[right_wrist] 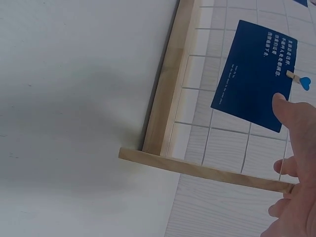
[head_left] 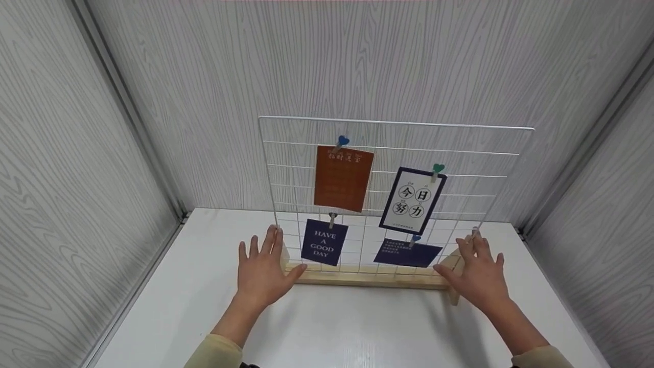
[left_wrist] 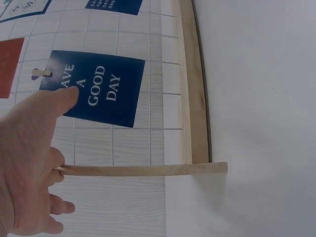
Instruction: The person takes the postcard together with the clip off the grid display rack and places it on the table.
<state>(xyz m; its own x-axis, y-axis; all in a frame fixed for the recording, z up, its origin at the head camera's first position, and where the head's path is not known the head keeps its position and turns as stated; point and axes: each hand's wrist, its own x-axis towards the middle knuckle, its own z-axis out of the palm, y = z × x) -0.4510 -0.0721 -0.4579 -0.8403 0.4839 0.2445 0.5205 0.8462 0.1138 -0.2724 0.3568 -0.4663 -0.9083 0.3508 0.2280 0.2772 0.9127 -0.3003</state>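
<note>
A white wire grid (head_left: 378,121) stands in a wooden base (head_left: 368,280). My left hand (head_left: 261,273) is at its left end, fingers spread, fingertips touching the top of the wooden side piece (left_wrist: 128,171). At the other end my right hand (head_left: 479,278) touches the matching side piece (right_wrist: 222,176), its thumb extended inward. Clipped to the grid are an orange-brown card (head_left: 342,184), a white card with a dark border (head_left: 413,204), a navy "HAVE A GOOD DAY" card (head_left: 324,243) and a navy card with small text (head_left: 406,255), which tilts.
Heart-topped clips, one blue (head_left: 343,140) and one green (head_left: 438,168), hold the upper cards. The stand is on a white table (head_left: 347,327). Grey wood-grain panels (head_left: 327,61) enclose it at the back and both sides.
</note>
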